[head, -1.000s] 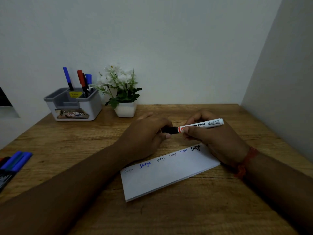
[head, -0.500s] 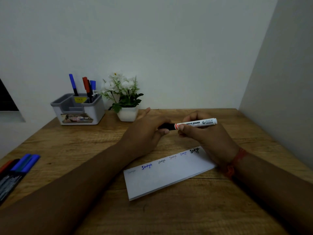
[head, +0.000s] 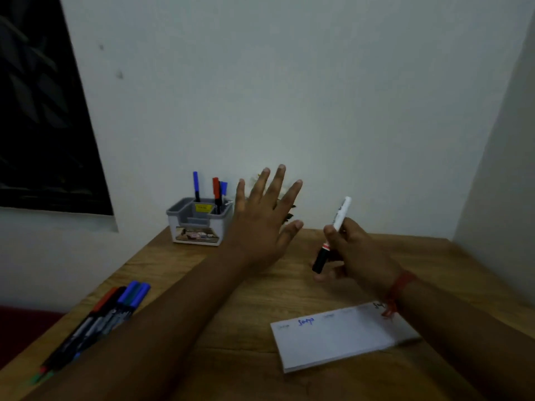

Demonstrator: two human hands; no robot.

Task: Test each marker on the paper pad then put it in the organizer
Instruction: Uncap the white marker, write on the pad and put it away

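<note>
My right hand (head: 356, 250) holds a white whiteboard marker (head: 333, 234) with a black cap, tilted with the cap end down, above the wooden desk. My left hand (head: 262, 219) is raised with its fingers spread, empty, just right of the grey and white organizer (head: 199, 224). Three markers stand in the organizer, two blue and one red. The white paper pad (head: 341, 337) lies near the desk's front right, with several small written words along its top edge. My right wrist covers the pad's far right corner.
A row of several loose markers (head: 95, 316) lies at the desk's left edge. A potted plant is almost wholly hidden behind my left hand. A dark framed panel (head: 43, 111) hangs on the left wall. A wall closes in the desk on the right.
My left hand has let go of the marker's cap end and lifted with fingers spread toward the organizer. My right hand turned the marker from level to steep. The view swung left and upward.
</note>
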